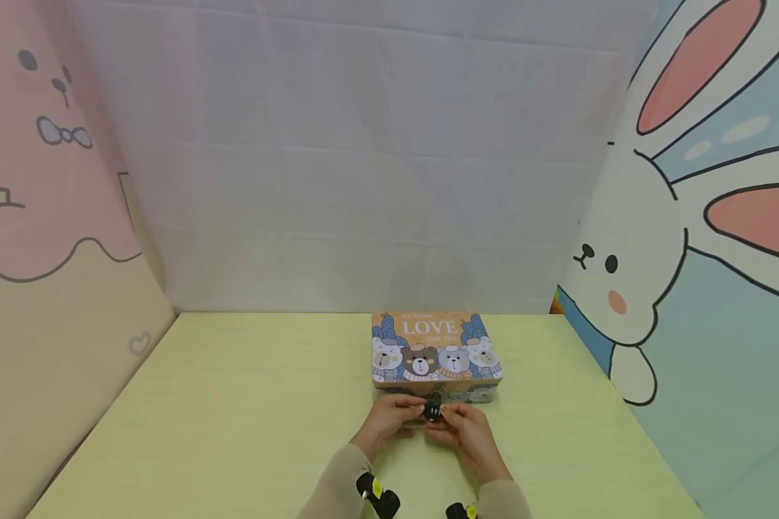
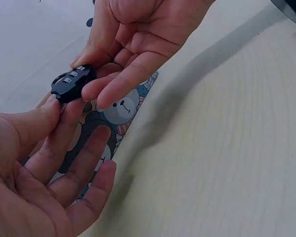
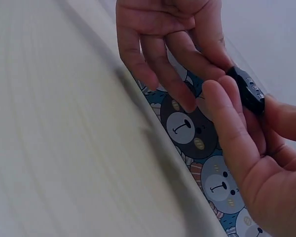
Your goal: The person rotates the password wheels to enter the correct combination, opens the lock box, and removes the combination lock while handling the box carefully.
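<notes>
A small black combination padlock with number dials is held between both hands at the front of a tin box. My left hand pinches one end of the padlock between thumb and forefinger, its other fingers spread loosely. From the other side, my right hand pinches the opposite end with thumb and fingers, as the right wrist view also shows at the padlock. The box's lid is down and carries cartoon bears and the word LOVE. Whether the shackle passes through the box's clasp cannot be made out.
The box stands on a pale yellow table, towards its far edge. A white cloth hangs behind. Printed panels with a pink animal and a white rabbit flank the table at left and right.
</notes>
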The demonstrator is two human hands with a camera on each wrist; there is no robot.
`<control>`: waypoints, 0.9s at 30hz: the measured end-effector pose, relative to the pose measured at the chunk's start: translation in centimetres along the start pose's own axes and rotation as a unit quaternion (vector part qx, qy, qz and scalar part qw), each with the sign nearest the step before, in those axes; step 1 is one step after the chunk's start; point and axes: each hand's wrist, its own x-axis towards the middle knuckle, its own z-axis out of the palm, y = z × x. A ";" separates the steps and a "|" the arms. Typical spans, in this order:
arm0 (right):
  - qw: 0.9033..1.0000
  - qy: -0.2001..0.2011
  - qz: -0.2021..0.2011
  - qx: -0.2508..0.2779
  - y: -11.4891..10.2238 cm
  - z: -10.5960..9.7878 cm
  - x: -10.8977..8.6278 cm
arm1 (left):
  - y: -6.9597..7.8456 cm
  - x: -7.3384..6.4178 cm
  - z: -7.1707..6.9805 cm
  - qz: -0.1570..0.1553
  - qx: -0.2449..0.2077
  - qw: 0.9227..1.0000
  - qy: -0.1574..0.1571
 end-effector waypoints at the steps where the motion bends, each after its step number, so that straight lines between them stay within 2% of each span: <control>1: 1.000 -0.006 0.001 -0.003 -0.3 0.0 -0.1 | 0.2 -0.1 0.0 0.007 0.007 1.000 -0.002; 6: 0.999 -0.036 0.000 -0.017 -1.5 -0.2 -0.6 | 0.8 -0.6 -0.1 0.041 0.042 0.998 -0.013; 14: 0.997 -0.069 0.003 -0.045 -2.2 -0.3 -1.2 | 1.4 -1.6 -0.3 0.063 0.075 0.995 -0.027; 19: 0.994 -0.089 0.005 -0.065 -2.6 -0.2 -1.4 | 1.8 -2.1 -0.7 0.080 0.082 0.992 -0.057; 23: 0.990 -0.108 0.005 -0.090 -3.0 -0.3 -1.9 | 2.1 -2.6 -1.0 0.079 0.077 0.990 -0.084; 27: 0.985 -0.120 0.006 -0.124 -3.4 -0.2 -2.3 | 2.1 -3.0 -1.2 0.071 0.068 0.991 -0.093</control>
